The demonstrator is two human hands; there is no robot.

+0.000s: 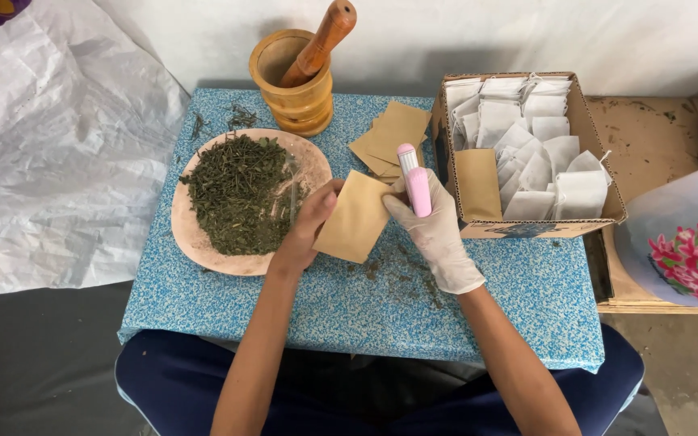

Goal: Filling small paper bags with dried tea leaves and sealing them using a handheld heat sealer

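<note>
My left hand, bare, holds a small brown paper pouch by its left edge above the blue speckled table. In a white glove, my right hand grips a pink and white handheld device against the pouch's upper right corner. Left of the hands lies a shallow pale dish heaped with dried green herb. Behind the pouch is a small stack of empty brown pouches.
A wooden mortar with a pestle stands at the table's back. A cardboard box on the right holds several white sachets and one brown pouch. Herb crumbs dot the table. White sacking lies left; a flowered bag lies right.
</note>
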